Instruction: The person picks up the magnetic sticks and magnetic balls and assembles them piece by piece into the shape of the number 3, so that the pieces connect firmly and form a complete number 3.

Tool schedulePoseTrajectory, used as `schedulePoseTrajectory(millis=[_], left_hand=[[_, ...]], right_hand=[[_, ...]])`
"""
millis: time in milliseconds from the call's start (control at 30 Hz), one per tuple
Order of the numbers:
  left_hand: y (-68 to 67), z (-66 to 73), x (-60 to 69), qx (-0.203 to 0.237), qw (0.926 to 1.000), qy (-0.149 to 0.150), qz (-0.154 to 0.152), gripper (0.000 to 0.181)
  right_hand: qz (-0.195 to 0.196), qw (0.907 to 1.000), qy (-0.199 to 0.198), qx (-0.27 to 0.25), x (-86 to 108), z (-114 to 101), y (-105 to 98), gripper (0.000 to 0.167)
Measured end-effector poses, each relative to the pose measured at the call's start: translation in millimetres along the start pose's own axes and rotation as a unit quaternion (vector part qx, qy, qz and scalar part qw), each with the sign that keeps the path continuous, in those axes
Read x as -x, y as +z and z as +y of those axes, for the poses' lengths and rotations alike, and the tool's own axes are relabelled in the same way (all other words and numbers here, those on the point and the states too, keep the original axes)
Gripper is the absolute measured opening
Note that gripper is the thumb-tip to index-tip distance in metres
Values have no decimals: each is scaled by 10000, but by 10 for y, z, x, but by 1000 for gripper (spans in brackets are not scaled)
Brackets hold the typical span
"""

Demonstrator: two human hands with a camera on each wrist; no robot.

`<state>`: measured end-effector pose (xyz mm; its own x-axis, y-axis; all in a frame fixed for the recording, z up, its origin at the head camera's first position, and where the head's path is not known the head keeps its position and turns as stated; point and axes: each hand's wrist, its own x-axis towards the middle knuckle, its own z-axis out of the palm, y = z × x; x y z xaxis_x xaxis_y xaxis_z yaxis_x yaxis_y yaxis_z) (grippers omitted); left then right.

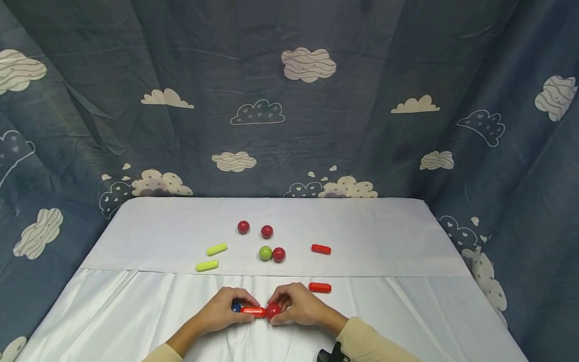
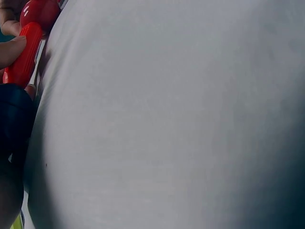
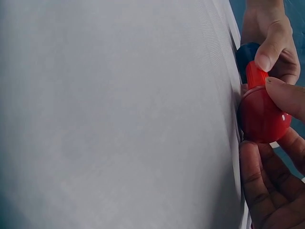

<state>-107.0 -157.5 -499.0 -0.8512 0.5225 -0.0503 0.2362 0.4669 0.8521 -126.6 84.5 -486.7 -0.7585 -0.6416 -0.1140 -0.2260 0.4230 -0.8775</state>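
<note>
Near the front of the table, my left hand (image 1: 224, 310) pinches a red rod (image 1: 254, 312) between thumb and fingers. A dark blue ball (image 1: 236, 305) sits at the rod's left end, partly hidden by that hand. My right hand (image 1: 302, 305) holds a red ball (image 1: 273, 311) against the rod's right end. In the right wrist view, ball (image 3: 264, 117), rod (image 3: 256, 75) and blue ball (image 3: 246, 53) form one line. From the left wrist view, the red rod (image 2: 23, 57) meets the red ball (image 2: 40, 13); whether they are locked together I cannot tell.
Beyond the hands lie a green ball (image 1: 265, 253) touching a red ball (image 1: 279, 255), and two more red balls (image 1: 243, 227) farther back. Two yellow-green rods (image 1: 207, 266) rest at left, two red rods (image 1: 320, 287) at right. A cloud-patterned curtain (image 1: 344, 151) surrounds the white-covered table (image 1: 384, 236).
</note>
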Motion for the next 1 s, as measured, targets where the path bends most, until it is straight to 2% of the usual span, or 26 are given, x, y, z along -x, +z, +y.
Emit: schedulePoseTrajectory(millis=[167,367,567,733,867,1000], left_hand=[[7,-17,-20,67,9999,-151,41,18],[4,-3,-7,253,9995,-161,43,18],[5,-11,-6,238,9995,-226,26,18],[6,5,19,320,9988,-358,33,19],[-3,22,23,381,9984,-417,58,19],[8,26,1,420,9981,-439,34,18]], right_hand=[[13,10000,32,-28,9,-13,-13,27],[-23,10000,52,-21,19,-25,-16,28],[-84,9999,121,11,27,-45,-24,30],[-106,9999,80,85,70,-71,-98,33],[190,9990,-154,362,121,-95,-268,35],[724,9944,-80,768,186,-69,-481,35]])
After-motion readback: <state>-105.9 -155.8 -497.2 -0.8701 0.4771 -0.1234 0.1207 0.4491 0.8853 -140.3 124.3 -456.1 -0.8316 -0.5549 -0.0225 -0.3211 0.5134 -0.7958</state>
